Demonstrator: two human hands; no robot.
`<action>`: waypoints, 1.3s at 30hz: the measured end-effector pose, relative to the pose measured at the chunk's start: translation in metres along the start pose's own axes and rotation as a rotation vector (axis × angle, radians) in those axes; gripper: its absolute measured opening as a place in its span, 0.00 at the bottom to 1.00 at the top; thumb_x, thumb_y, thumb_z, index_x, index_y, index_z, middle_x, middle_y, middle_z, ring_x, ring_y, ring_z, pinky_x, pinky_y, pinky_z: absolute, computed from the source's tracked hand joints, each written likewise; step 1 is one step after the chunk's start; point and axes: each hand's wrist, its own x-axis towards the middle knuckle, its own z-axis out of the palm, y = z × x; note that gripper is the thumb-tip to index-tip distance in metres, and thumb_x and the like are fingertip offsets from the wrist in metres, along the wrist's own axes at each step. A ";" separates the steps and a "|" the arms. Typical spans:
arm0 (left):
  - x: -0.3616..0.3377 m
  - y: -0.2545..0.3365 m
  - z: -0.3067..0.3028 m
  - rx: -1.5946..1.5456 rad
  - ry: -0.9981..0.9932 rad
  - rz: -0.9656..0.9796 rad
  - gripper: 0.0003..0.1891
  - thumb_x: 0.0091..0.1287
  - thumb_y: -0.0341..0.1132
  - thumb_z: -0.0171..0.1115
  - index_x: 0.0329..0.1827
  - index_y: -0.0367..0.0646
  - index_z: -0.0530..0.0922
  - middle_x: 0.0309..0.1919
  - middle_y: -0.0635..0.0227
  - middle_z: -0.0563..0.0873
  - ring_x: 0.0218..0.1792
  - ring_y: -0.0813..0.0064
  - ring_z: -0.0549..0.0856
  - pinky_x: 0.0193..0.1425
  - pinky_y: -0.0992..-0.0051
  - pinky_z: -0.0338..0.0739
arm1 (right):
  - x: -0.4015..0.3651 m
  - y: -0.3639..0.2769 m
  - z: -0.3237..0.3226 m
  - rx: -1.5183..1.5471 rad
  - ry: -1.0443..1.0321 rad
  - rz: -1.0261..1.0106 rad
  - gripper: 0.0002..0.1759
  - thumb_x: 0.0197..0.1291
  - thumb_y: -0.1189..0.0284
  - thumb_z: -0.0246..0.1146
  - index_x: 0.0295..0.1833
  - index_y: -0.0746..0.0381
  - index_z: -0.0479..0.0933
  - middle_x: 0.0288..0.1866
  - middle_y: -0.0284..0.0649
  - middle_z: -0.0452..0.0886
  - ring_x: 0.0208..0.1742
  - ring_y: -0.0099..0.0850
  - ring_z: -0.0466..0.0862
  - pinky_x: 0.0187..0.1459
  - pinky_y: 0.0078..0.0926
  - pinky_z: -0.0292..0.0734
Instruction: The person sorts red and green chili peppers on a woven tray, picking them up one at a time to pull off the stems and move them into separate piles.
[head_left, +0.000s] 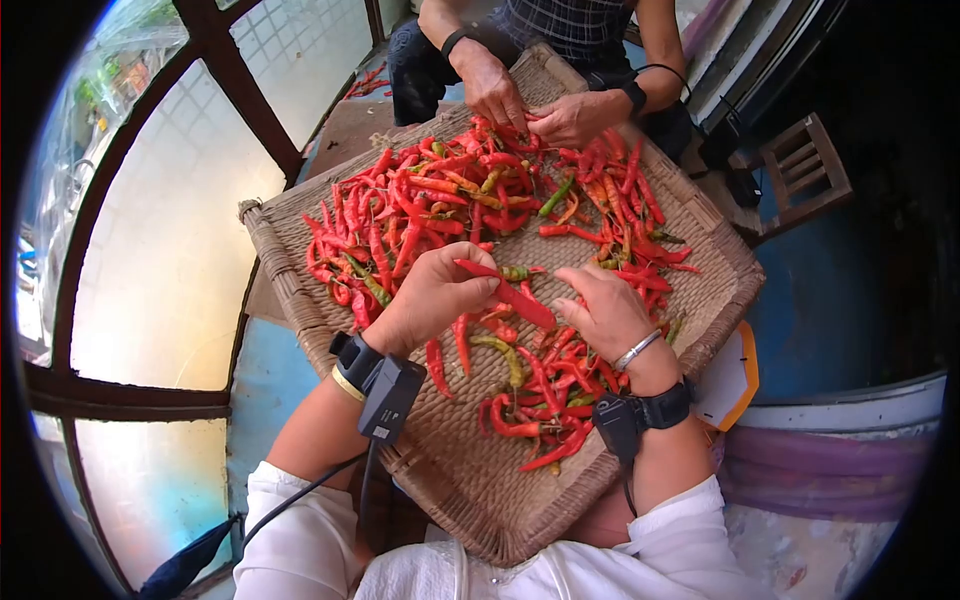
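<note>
My left hand is closed, pinching a long red chili pepper between thumb and fingers. The pepper slants down to the right, its wide end close to the thumb of my right hand. That right hand has its fingers curled in; whatever may be between the fingertips is too small to make out. Beneath both hands lies a woven basket tray. A large pile of red chili peppers fills its far side, and a smaller pile of chili peppers lies nearer to me. A few peppers are green or orange.
Across the tray, a co-worker's hands meet over the far peppers. A wooden chair stands at the right. Framed window panes run along the left. A white board with an orange edge is beside the tray's right rim.
</note>
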 end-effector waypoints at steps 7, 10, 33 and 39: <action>0.001 -0.008 0.007 -0.099 -0.043 -0.016 0.05 0.64 0.24 0.57 0.41 0.42 0.74 0.33 0.73 0.81 0.33 0.84 0.82 0.40 0.82 0.79 | 0.004 -0.011 0.033 0.279 -0.099 -0.053 0.20 0.54 0.61 0.63 0.47 0.64 0.74 0.35 0.52 0.80 0.40 0.48 0.80 0.41 0.42 0.74; 0.003 -0.010 0.008 -0.071 -0.063 -0.035 0.04 0.64 0.25 0.57 0.41 0.42 0.74 0.33 0.73 0.81 0.34 0.84 0.82 0.40 0.81 0.79 | 0.004 -0.009 0.027 0.256 -0.087 -0.056 0.17 0.53 0.62 0.62 0.43 0.64 0.74 0.34 0.51 0.80 0.38 0.48 0.80 0.40 0.42 0.74; 0.018 -0.029 -0.014 1.586 -0.097 0.410 0.11 0.54 0.39 0.62 0.36 0.44 0.77 0.31 0.67 0.79 0.38 0.65 0.76 0.44 0.69 0.73 | 0.019 0.025 0.048 -0.324 -0.089 -0.057 0.05 0.46 0.73 0.64 0.32 0.57 0.80 0.34 0.40 0.78 0.43 0.39 0.77 0.47 0.38 0.72; 0.014 -0.041 -0.015 1.608 -0.029 0.311 0.08 0.55 0.35 0.60 0.35 0.43 0.76 0.29 0.63 0.81 0.37 0.62 0.81 0.38 0.65 0.76 | 0.016 0.042 0.000 -0.534 0.415 0.115 0.08 0.43 0.74 0.65 0.33 0.57 0.79 0.33 0.39 0.75 0.42 0.39 0.74 0.46 0.37 0.70</action>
